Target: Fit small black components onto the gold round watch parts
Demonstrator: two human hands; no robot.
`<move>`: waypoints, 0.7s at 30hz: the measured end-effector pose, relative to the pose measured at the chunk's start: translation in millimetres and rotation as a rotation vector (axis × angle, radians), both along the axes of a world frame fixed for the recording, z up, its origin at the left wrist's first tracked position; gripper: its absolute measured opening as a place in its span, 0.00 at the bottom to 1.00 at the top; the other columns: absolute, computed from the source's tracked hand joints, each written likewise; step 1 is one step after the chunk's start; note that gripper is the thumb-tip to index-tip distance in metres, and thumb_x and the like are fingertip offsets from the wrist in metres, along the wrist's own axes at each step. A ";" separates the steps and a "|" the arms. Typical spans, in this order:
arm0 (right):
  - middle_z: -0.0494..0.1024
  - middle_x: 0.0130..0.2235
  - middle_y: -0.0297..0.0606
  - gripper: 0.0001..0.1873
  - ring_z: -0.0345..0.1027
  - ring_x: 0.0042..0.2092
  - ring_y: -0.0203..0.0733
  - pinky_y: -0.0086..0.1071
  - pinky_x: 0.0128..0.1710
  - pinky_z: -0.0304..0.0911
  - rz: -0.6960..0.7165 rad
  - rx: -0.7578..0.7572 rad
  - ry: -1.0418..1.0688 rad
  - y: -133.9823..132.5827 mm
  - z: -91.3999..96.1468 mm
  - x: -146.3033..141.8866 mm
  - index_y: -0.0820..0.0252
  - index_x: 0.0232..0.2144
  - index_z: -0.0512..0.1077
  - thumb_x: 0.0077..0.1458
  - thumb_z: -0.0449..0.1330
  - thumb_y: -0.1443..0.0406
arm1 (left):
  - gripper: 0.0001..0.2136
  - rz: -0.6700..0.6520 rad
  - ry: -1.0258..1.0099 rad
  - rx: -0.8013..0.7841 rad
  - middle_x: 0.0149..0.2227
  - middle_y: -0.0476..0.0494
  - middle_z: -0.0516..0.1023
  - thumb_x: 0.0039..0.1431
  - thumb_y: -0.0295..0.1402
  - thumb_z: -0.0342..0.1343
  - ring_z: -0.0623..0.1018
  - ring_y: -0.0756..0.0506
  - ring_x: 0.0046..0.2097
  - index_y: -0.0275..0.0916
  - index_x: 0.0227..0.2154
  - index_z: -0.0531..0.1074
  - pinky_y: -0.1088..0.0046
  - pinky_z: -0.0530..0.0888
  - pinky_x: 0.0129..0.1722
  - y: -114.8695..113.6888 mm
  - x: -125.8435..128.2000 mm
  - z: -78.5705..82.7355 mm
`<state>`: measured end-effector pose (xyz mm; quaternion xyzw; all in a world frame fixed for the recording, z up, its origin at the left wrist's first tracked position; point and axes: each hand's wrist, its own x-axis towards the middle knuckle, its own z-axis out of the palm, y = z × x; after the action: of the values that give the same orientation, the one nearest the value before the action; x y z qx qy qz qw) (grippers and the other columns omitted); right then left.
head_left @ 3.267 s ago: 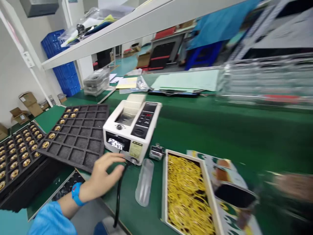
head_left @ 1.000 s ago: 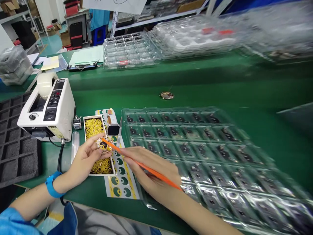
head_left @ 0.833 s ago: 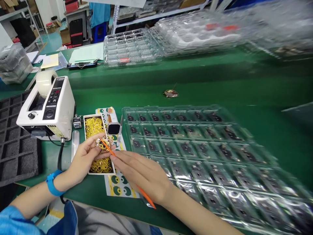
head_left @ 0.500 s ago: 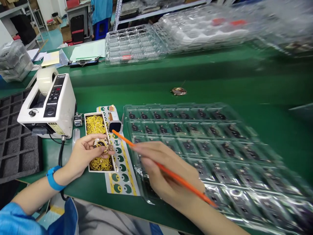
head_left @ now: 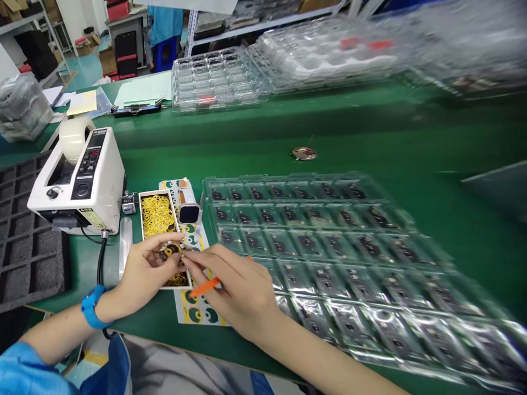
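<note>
My left hand [head_left: 144,271] is closed around a small round gold-rimmed part [head_left: 169,251] that looks like a watch case, held above a narrow box [head_left: 141,219] of yellow rings [head_left: 158,214]. A thin orange stick [head_left: 205,287] lies in my right hand [head_left: 242,291], its far end hidden by the hand. The thumb and index fingertip of that hand pinch at the right edge of the round part. Fingers cover much of the part, so I cannot tell what they grip there. Under the box lies a sheet of green and yellow stickers [head_left: 211,315].
A large clear tray [head_left: 329,323] of dark parts spreads to the right. At left stand a white tape dispenser [head_left: 99,164] and a black foam tray [head_left: 37,263]. A square dark-faced object [head_left: 189,213] stands beside the box. Another round metal part [head_left: 303,153] lies further back.
My right hand has come left and down to the round part in my left hand. The orange stick has swung from pointing at the dark-faced object to pointing lower left.
</note>
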<state>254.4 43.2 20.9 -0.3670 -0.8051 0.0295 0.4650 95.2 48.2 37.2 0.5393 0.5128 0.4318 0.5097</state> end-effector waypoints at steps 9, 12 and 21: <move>0.74 0.26 0.35 0.07 0.67 0.26 0.34 0.26 0.24 0.60 -0.102 -0.180 0.053 7.9 -7.3 -10.7 0.62 0.31 0.69 0.59 0.53 0.72 | 0.24 -0.139 0.129 0.161 0.49 0.37 0.78 0.54 0.22 0.49 0.79 0.47 0.41 0.35 0.55 0.67 0.73 0.76 0.42 -11.4 -1.4 -16.4; 0.71 0.25 0.32 0.07 0.60 0.22 0.32 0.26 0.21 0.54 -0.079 -0.284 0.115 10.2 -3.7 -12.1 0.60 0.27 0.68 0.53 0.52 0.73 | 0.24 -0.169 0.187 0.174 0.49 0.38 0.79 0.55 0.22 0.49 0.80 0.46 0.41 0.37 0.56 0.67 0.72 0.76 0.42 -11.0 -4.0 -20.5; 0.64 0.20 0.28 0.07 0.52 0.21 0.31 0.26 0.21 0.50 0.215 -0.638 0.295 13.4 7.6 -2.6 0.58 0.22 0.64 0.52 0.52 0.68 | 0.22 -0.025 0.056 0.088 0.48 0.40 0.78 0.51 0.22 0.54 0.78 0.41 0.50 0.40 0.51 0.71 0.68 0.77 0.46 4.7 -12.2 -21.1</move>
<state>251.8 56.6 28.5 -0.3985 -0.7139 0.3804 0.4323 83.0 52.9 16.1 0.5794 0.5007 0.4322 0.4762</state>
